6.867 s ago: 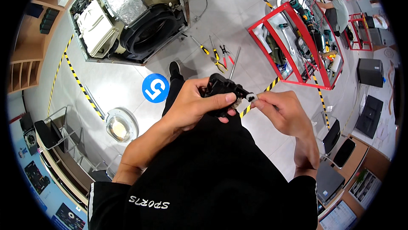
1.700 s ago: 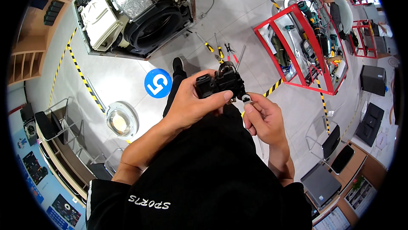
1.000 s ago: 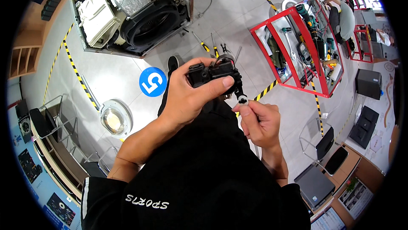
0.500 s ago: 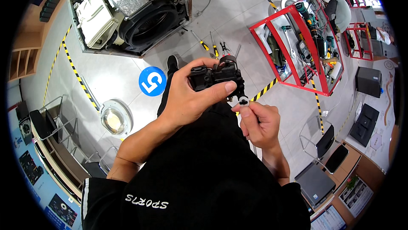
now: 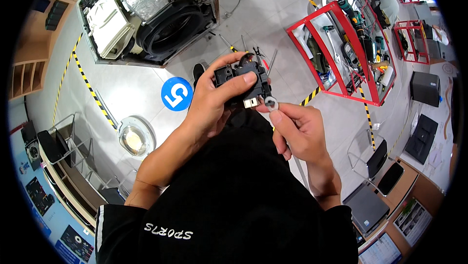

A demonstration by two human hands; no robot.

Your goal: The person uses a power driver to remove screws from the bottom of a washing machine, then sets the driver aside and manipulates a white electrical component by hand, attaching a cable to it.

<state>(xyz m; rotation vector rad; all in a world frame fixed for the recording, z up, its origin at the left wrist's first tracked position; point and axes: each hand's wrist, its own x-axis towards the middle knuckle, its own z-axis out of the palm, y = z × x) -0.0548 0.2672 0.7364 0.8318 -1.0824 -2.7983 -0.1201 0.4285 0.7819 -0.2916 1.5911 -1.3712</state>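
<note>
In the head view, the left hand (image 5: 207, 102) has a closed grip round a black part (image 5: 238, 71), thumb pressed across its face — the part is held up in front of the body, over the floor (image 5: 141, 82). A pale connector (image 5: 250, 102) shows at its lower edge. The right hand (image 5: 302, 126) pinches a pale ring (image 5: 274, 107) between thumb and finger, right by the part's lower right end; whether the ring is fixed to it, I cannot tell.

As for how far things stand, the machine (image 5: 151, 20) has its inner workings bared, and a round door (image 5: 134, 138) lies apart from it on the floor, so I judge the taking-apart well advanced. The part is free of the machine; the work on its ring end looks unfinished. Screwdrivers (image 5: 227, 43) and pliers (image 5: 258, 51) lie beyond the hands — neither in use — and a red cart (image 5: 357, 49) with tools stands to the right.
</note>
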